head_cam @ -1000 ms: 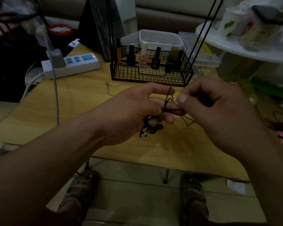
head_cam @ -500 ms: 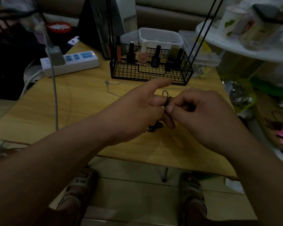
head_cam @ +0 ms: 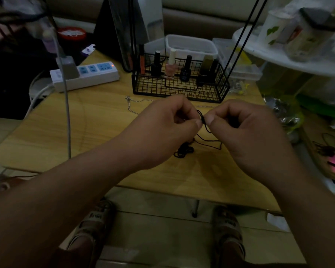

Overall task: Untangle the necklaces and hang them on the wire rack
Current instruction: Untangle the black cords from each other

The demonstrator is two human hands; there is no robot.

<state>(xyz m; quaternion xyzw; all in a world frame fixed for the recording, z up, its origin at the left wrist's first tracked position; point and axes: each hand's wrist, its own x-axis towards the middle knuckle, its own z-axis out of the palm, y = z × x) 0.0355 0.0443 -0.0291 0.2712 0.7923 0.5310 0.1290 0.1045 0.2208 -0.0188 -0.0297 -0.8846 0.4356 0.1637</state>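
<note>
A black cord necklace [head_cam: 205,135] is held just above the wooden table [head_cam: 97,128]. My left hand [head_cam: 162,130] and my right hand [head_cam: 246,132] each pinch the cord at a knot between the thumbs. Loops of the cord hang down to a small dark tangle [head_cam: 184,150] on the table. A thin silver chain necklace [head_cam: 132,105] lies on the table behind my hands, partly hidden by them. The black wire rack [head_cam: 179,88] stands at the back of the table, with two thin black rods [head_cam: 240,37] rising from it.
Nail polish bottles [head_cam: 169,64] stand in the rack's basket. A white power strip [head_cam: 85,74] with a plugged charger and cable sits at the back left. Clear plastic boxes [head_cam: 190,45] lie behind the rack. A cluttered white shelf [head_cam: 290,55] is at the right.
My left index finger, which pointed forward, has curled back in. Both hands have drawn slightly apart and pinch the knot with thumbs facing each other; more cord hangs below.
</note>
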